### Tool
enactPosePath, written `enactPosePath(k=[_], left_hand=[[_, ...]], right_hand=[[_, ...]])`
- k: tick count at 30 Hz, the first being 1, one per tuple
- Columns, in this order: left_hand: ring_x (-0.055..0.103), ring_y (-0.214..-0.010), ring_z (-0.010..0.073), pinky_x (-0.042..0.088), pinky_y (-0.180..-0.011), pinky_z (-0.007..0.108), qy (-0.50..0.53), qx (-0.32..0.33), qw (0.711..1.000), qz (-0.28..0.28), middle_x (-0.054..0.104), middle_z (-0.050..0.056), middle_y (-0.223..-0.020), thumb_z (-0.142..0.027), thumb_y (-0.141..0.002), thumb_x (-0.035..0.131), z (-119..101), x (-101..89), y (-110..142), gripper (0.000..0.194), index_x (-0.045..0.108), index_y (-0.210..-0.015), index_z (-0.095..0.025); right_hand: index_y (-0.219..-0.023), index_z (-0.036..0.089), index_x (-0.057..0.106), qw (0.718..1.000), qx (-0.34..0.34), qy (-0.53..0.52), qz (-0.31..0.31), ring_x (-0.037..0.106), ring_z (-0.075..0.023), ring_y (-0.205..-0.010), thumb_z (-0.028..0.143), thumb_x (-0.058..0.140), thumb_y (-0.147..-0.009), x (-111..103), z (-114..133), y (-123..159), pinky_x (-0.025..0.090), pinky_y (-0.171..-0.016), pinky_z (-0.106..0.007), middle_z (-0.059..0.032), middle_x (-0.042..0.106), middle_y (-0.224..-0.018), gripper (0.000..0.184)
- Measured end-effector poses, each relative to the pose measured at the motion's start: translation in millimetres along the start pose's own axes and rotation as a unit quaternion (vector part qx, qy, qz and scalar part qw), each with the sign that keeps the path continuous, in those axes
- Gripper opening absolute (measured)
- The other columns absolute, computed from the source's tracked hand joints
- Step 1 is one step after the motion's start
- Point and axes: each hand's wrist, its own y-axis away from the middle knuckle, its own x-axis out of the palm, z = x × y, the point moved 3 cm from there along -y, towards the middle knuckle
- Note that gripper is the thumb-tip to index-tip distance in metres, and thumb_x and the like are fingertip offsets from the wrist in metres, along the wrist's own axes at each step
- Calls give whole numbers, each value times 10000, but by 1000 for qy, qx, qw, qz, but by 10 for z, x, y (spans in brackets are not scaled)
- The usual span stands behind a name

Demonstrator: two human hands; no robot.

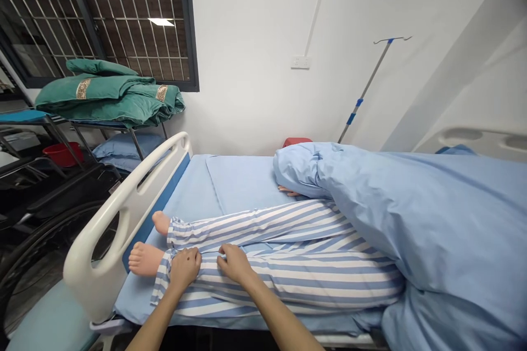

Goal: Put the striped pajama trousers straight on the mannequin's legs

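A manikin lies on the bed, its legs in blue-and-white striped trousers [321, 271] and its smooth bare foot [145, 259] near the footboard. My left hand [185, 270] lies over the nearer lower leg just above the ankle, fingers curled round the cloth-covered shin. A short way up the same leg, my right hand [235, 263] bends its fingers over it in the same way. Both hands touch the trousers; the fingertips are partly hidden. A light-blue quilt [411, 203] is folded back over the upper body, and the manikin's hand [288, 191] peeks out beneath its edge.
The white footboard [123, 214] rises at the left, with a wheelchair wheel [41, 241] beyond it. Green folded bedding [111, 96] is stacked under the window. An IV pole [366, 90] stands behind the bed, near a red object [297, 141].
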Motion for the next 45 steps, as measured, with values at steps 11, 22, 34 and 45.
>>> enactPosePath(k=[11, 22, 34, 45], left_hand=[[594, -810, 237, 382, -721, 344, 16, -40, 998, 36, 663, 119, -802, -201, -850, 322, 24, 92, -16, 335, 653, -836, -152], [422, -522, 115, 309, -536, 243, 286, -169, 941, -57, 421, -17, -467, -350, -854, 338, 167, -206, -855, 411, 379, -476, -192], [451, -562, 108, 304, -601, 238, 241, -164, 957, -4, 593, 31, -593, -327, -871, 326, 491, 266, -1336, 394, 549, -590, -164], [522, -616, 127, 287, -583, 246, 53, -174, 983, 22, 654, 58, -699, -334, -870, 310, 638, -255, -1363, 385, 609, -683, -180]], right_hand=[[-533, 170, 443, 967, -12, -236, -99, 365, -72, -503, 298, 423, -835, 176, 805, -1299, 226, -515, -198, 59, 385, -484, 328], [-503, 192, 287, 917, 24, -363, -161, 271, -78, -490, 397, 376, -855, 456, 164, -1785, 212, -486, -217, 68, 241, -482, 417], [-567, 178, 494, 948, 11, -296, -115, 390, -101, -517, 387, 297, -910, 621, 70, -1707, 264, -517, -222, 26, 460, -508, 447], [-528, 187, 434, 966, 17, -237, -102, 376, -97, -494, 390, 308, -908, 608, 109, -1680, 229, -510, -235, 36, 419, -480, 448]])
